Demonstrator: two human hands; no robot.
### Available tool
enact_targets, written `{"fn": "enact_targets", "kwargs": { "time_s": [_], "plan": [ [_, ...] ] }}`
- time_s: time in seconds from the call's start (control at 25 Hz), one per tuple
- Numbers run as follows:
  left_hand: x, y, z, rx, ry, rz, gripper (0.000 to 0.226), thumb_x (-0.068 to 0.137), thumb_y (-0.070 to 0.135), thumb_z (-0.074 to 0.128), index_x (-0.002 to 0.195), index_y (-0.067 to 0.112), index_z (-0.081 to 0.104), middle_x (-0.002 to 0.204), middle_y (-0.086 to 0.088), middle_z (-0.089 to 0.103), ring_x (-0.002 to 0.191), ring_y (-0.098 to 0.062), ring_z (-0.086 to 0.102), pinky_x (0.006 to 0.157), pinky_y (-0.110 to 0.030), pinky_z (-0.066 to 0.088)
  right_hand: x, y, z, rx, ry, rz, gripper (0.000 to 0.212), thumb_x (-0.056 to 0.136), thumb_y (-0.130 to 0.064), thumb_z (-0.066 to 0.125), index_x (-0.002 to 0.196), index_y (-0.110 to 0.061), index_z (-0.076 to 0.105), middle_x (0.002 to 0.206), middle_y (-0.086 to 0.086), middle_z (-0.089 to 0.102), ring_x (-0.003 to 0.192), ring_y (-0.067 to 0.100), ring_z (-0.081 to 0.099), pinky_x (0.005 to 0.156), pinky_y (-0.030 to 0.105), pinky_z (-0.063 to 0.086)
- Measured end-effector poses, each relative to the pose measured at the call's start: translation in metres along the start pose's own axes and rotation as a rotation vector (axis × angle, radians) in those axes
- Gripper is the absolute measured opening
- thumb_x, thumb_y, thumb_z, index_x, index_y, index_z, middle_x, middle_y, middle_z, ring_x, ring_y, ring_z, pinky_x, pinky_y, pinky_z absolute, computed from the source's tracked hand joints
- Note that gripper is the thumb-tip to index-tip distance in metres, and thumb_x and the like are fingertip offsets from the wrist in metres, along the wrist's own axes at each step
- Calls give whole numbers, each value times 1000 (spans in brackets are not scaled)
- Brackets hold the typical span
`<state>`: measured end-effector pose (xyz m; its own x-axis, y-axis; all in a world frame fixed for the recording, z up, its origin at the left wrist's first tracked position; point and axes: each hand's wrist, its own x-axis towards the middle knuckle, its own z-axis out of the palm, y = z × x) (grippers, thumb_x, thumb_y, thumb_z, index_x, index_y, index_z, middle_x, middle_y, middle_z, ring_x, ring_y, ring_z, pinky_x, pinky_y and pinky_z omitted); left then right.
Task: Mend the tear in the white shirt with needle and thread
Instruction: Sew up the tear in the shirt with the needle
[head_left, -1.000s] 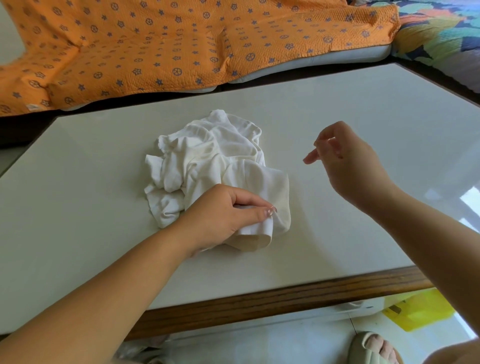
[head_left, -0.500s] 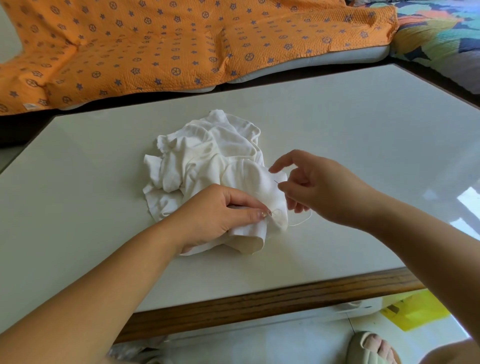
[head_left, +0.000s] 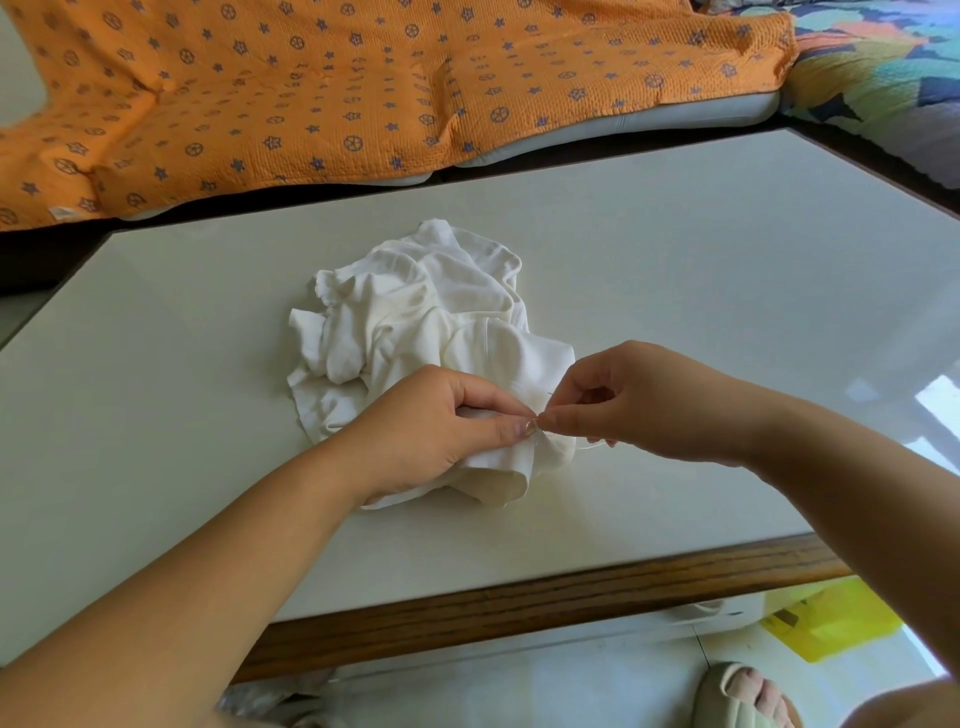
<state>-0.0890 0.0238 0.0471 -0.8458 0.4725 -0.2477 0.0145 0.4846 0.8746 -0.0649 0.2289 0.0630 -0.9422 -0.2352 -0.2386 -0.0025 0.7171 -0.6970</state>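
The fingers (head_left: 501, 430) of the left hand (head_left: 436, 431) are curled over a fold of the white shirt (head_left: 441, 312), thumb pressed against the forefinger so the cloth is pinched tight at its near right edge. Right up against them, the thumb and forefinger of the right hand (head_left: 639, 405) are pinched on the needle (head_left: 545, 402), a thin dark sliver that slants up from the fingertips and meets the fabric just beside the left thumb; I cannot tell whether its point is in the cloth. The other fingers of that hand are tucked loosely underneath. A pale thread (head_left: 589, 445) loops out below the right hand, lying close to the shirt's edge.

The shirt itself sits bunched and crumpled in a heap near the middle of the counter (head_left: 727, 260), its folds piled up behind the two hands, with the held part nearest the person. Both bare forearms reach in from the near side.

The counter top is pale and glossy, with a dark wooden edge (head_left: 519, 608) along the front. Beyond its far side an orange blanket (head_left: 311, 93) printed with blue stars and circles is spread out, and a bright multicoloured fabric (head_left: 872, 78) lies to the far right. Down on the floor, a yellow bag (head_left: 831, 618) lies near a foot in a pale sandal (head_left: 743, 696)
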Motion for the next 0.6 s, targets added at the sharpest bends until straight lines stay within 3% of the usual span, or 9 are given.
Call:
{"fn": "enact_targets", "kwargs": {
  "time_s": [0.2, 0.4, 0.52, 0.6],
  "plan": [
    [-2, 1, 1, 27, 7, 31, 9, 86, 22, 73, 89, 30, 78, 90, 15, 76, 90, 3, 69, 81, -9, 51, 2, -1, 4, 59, 5, 11, 25, 87, -45, 63, 77, -25, 73, 69, -7, 66, 59, -2, 56, 58, 14, 46],
    [-2, 2, 1, 47, 3, 37, 9, 87, 22, 73, 90, 30, 77, 92, 19, 75, 91, 7, 68, 80, -5, 48, 4, -1, 2, 203, -60, 56, 30, 94, -25, 50, 81, -19, 77, 70, -6, 63, 63, 5, 56, 65, 20, 49],
    [-2, 1, -1, 34, 0, 35, 10, 88, 23, 72, 91, 30, 78, 95, 17, 76, 95, 5, 67, 87, -9, 49, 5, 4, 0, 98, -98, 51, 26, 90, -17, 52, 90, -27, 76, 73, -8, 64, 65, 2, 58, 66, 17, 50],
    [-2, 1, -2, 20, -7, 25, 10, 88, 24, 71, 91, 31, 78, 96, 15, 76, 97, 4, 67, 92, -13, 49, 5, 7, 0, 48, -128, 23, 24, 88, -13, 58, 93, -30, 74, 68, -8, 59, 59, 1, 53, 59, 13, 47]
  ]
}}
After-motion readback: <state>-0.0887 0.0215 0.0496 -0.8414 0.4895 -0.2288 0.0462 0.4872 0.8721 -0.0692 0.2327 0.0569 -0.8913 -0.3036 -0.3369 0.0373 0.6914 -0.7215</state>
